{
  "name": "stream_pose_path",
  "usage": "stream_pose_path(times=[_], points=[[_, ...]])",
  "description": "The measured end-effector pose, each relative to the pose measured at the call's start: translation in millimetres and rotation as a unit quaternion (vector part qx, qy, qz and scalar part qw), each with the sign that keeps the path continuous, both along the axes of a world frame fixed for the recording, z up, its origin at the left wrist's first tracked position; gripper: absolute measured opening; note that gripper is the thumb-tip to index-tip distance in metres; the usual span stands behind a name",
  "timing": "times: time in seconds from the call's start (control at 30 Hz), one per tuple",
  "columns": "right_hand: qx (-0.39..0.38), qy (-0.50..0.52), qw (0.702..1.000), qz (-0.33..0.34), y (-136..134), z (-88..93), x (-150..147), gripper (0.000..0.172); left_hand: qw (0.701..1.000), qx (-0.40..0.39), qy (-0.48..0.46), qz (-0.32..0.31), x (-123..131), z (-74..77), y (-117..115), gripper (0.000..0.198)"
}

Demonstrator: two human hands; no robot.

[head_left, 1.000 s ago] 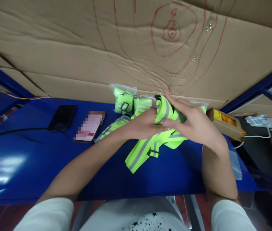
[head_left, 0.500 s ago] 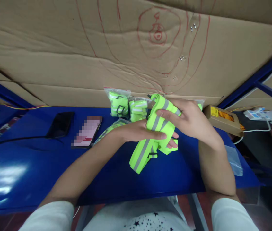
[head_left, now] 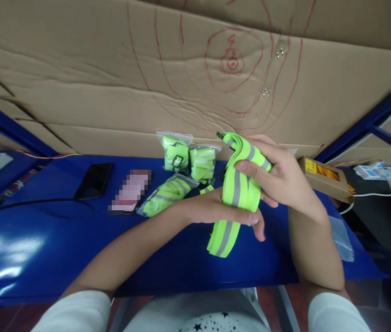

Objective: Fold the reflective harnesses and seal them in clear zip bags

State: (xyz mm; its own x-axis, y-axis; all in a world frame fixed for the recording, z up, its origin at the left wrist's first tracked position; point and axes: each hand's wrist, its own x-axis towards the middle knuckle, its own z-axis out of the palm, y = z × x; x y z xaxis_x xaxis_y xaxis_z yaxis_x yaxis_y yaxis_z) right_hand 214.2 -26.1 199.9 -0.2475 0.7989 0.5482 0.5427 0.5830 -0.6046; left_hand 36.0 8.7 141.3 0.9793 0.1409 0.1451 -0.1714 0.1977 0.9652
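Observation:
A neon yellow-green reflective strap with a grey stripe is folded in several layers between my hands, above the blue table. My left hand grips its lower part, thumb across the front, and the strap's end hangs below. My right hand pinches the upper folds, thumb in front and fingers behind. A black piece pokes out at the strap's top left. Behind my hands stand two clear bags of similar straps, the left bag showing a black buckle and the right bag. Another bagged strap lies nearer my left forearm.
A phone with a blurred screen and a dark phone with a cable lie left on the blue table. On the right are an open cardboard box and a clear plastic bag. A cardboard wall rises behind.
The strap's folds have come together into a neater, more upright bundle. My left hand has moved a little right and down, and the loose part with the black slider no longer shows below.

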Motion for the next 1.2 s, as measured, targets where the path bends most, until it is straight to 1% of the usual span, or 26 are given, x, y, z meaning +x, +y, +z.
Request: stream_pose_path(times=[0.07, 0.13, 0.17, 0.23, 0.3, 0.33, 0.37, 0.43, 0.5, 0.57, 0.63, 0.7, 0.77, 0.83, 0.9, 0.97, 1.0, 1.07, 1.1, 1.13, 1.2], points=[[-0.034, 0.026, 0.999, -0.029, -5, 3.1, 0, 0.037, 0.999, 0.006, 0.016, 0.05, -4, 4.0, 1, 0.028], [-0.085, 0.063, 0.994, -0.042, -9, 4.9, 1, 0.039, 0.994, 0.053, 0.056, 0.073, -13, 10.8, 5, 0.026], [-0.116, 0.083, 0.989, -0.034, -10, 4.7, 1, 0.041, 0.992, 0.078, 0.073, 0.067, -17, 14.1, 7, 0.028], [-0.184, 0.12, 0.976, 0.001, -9, 2.1, 2, 0.044, 0.989, 0.108, 0.091, 0.035, -23, 18.5, 9, 0.033], [-0.234, 0.139, 0.962, 0.031, -5, -2.5, 3, 0.041, 0.99, 0.113, 0.087, 0.003, -25, 18.5, 9, 0.039], [-0.242, 0.139, 0.96, 0.034, -2, -4.9, 3, 0.038, 0.991, 0.108, 0.082, -0.009, -25, 16.9, 9, 0.041], [-0.236, 0.132, 0.962, 0.029, 1, -7.1, 2, 0.034, 0.992, 0.098, 0.08, -0.018, -25, 14.4, 8, 0.044], [-0.188, 0.099, 0.977, -0.001, 6, -9.8, 0, 0.034, 0.994, 0.071, 0.08, -0.028, -23, 8.0, 9, 0.049], [-0.133, 0.039, 0.99, -0.026, 8, -10.4, -1, 0.035, 0.995, 0.047, 0.078, -0.032, -21, 1.6, 13, 0.052], [-0.099, -0.045, 0.994, -0.021, 8, -10.0, -1, 0.035, 0.996, 0.041, 0.076, -0.034, -18, -2.9, 17, 0.052], [-0.095, -0.13, 0.987, 0.004, 8, -10.7, 0, 0.041, 0.995, 0.044, 0.079, -0.035, -16, -5.1, 22, 0.049], [-0.126, -0.174, 0.976, 0.021, 11, -13.9, 0, 0.055, 0.995, 0.043, 0.085, -0.041, -15, -6.3, 26, 0.048], [-0.197, -0.168, 0.966, 0.027, 17, -18.9, -2, 0.064, 0.994, 0.033, 0.09, -0.047, -15, -7.8, 29, 0.051], [-0.244, -0.13, 0.961, 0.031, 23, -22.9, -5, 0.062, 0.994, 0.019, 0.094, -0.045, -15, -9.7, 31, 0.055], [-0.25, -0.084, 0.964, 0.031, 27, -23.2, -8, 0.058, 0.995, 0.003, 0.085, -0.043, -14, -11.0, 32, 0.058], [-0.247, -0.033, 0.968, 0.031, 25, -19.5, -9, 0.056, 0.997, -0.005, 0.067, -0.047, -14, -10.1, 32, 0.058], [-0.25, -0.008, 0.967, 0.036, 23, -16.6, -8, 0.055, 0.997, 0.007, 0.059, -0.043, -14, -8.5, 31, 0.056], [-0.253, 0.025, 0.965, 0.063, 16, -10.7, -4, 0.052, 0.995, 0.076, 0.061, -0.008, -15, -3.3, 31, 0.042], [-0.247, 0.022, 0.965, 0.083, 13, -8.2, -1, 0.052, 0.99, 0.12, 0.066, 0.019, -16, 0.0, 30, 0.036], [-0.232, 0.006, 0.968, 0.098, 10, -6.5, 2, 0.055, 0.984, 0.158, 0.069, 0.048, -18, 3.3, 30, 0.035], [-0.189, -0.053, 0.975, 0.105, 5, -4.9, 6, 0.066, 0.974, 0.198, 0.07, 0.087, -20, 8.8, 30, 0.039]])
